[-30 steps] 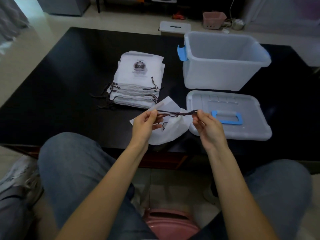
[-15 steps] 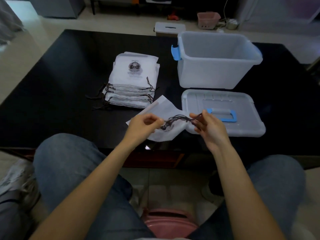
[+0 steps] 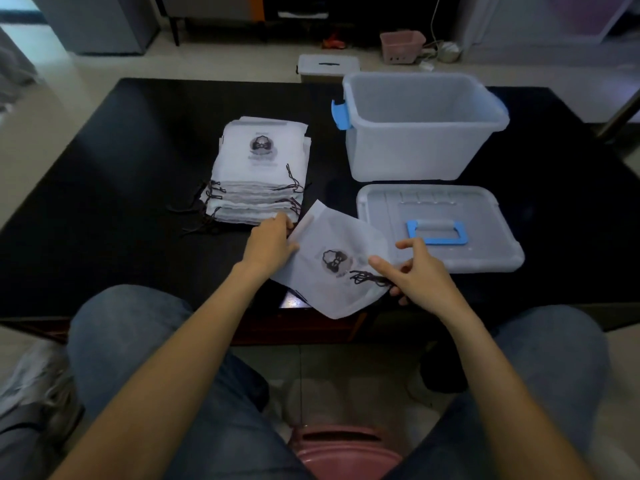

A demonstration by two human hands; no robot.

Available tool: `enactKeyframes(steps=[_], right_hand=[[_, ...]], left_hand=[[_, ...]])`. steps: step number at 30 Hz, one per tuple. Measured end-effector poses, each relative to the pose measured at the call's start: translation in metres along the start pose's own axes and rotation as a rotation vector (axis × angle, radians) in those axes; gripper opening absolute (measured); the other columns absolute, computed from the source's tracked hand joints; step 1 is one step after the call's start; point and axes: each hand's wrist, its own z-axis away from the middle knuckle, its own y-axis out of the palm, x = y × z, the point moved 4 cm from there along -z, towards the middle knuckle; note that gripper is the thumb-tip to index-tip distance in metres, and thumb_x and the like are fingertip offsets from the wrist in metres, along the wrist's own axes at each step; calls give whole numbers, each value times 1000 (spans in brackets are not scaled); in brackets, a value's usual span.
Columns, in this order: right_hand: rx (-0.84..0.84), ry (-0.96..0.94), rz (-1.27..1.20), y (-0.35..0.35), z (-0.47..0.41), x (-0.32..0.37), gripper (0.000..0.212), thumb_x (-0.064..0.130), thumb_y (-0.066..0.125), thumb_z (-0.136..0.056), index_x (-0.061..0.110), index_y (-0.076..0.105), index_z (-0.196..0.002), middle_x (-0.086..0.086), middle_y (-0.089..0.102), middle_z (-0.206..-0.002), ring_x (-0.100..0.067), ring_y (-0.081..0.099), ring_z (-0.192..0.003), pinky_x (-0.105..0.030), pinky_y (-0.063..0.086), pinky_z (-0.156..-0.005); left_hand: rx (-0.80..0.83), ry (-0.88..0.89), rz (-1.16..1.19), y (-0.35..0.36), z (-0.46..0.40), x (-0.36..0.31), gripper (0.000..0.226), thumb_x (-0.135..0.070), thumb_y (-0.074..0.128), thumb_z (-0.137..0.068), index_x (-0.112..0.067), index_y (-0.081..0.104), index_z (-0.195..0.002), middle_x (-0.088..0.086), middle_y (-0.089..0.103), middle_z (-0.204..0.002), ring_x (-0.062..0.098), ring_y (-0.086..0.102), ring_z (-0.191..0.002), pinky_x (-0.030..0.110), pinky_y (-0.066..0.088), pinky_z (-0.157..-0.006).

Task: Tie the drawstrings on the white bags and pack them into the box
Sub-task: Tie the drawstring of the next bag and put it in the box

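Your right hand (image 3: 420, 275) pinched the bag (image 3: 332, 258) by its drawstring (image 3: 369, 278); your left hand (image 3: 270, 242) gripped its opposite edge; the box (image 3: 422, 133) stood open just beyond.

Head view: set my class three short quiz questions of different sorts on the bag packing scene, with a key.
1. True or false: the box has its lid on.
2. Which hand pinches the drawstring? A left hand B right hand
3. Fill in: the stack lies to the ___ of the box.

Key: 1 false; 2 B; 3 left.
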Motion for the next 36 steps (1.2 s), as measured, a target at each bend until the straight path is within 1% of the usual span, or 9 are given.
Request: enactKeyframes(steps=[4,10,17,21,24,27,29,34,36], right_hand=[[23,-87,-7,-4,7,2,54,29,70,-83,31,37,-125,-2,61,-84,-13,65,-69,-22,54,-55],[-88,-335,-215,-42,-7,21,39,12,57,-92,37,40,-117,-3,58,-92,-5,60,-65,-17,50,-56],[-516,-674,-360,-136,-73,89,30,13,51,-97,27,52,-123,16,54,-97,2,54,-82,-21,53,-74],[-695,-688,-357,-189,-120,107,32,15,55,-94,18,50,-126,4,55,-96,-5,55,-81,-14,50,-73],[-777,-672,-128,-212,-162,110,32,13,53,-93,11,52,-125,-8,57,-99,-15,53,-85,-9,38,-69],[-711,-589,147,-216,-210,110,27,14,49,-96,10,59,-121,-14,60,-110,-27,56,-98,-27,37,-76],[-611,-521,354,-207,-226,108,25,20,46,-98,13,64,-115,-11,61,-110,-30,57,-99,-30,36,-71],[-153,-312,620,-178,-273,91,28,30,39,-100,18,63,-110,-6,66,-107,-21,57,-89,-32,41,-75],[-83,-228,691,-171,-283,85,30,34,37,-100,18,60,-112,-7,64,-111,-22,56,-95,-36,43,-84]], left_hand=[[59,-56,160,-5,8,7,40,-20,70,-81,-12,54,-116,1,60,-99,23,60,-96,34,48,-86],[-153,-43,631,-57,21,-5,29,-22,67,-85,-20,54,-111,-12,58,-94,1,57,-84,15,46,-69],[-387,311,691,-119,-64,-115,23,-20,66,-87,-19,54,-107,-7,61,-96,9,62,-85,22,54,-76],[-376,293,636,-122,-129,-163,32,-25,69,-85,-14,53,-110,-5,61,-95,11,63,-82,34,58,-78],[-330,217,581,-111,-175,-180,45,-25,73,-81,-15,46,-115,-2,61,-96,17,65,-82,42,58,-76],[-244,182,395,-91,-216,-181,60,-23,73,-80,-14,38,-128,7,65,-105,26,65,-94,46,53,-85],[-170,206,178,-80,-224,-176,62,-26,73,-80,-12,38,-131,11,64,-112,28,63,-100,42,51,-89],[-105,332,-387,-61,-239,-190,36,-41,62,-87,-12,61,-109,5,64,-99,17,60,-86,28,47,-79],[-145,372,-406,-62,-237,-191,33,-40,56,-91,-12,60,-109,5,64,-99,14,57,-84,25,43,-76]])
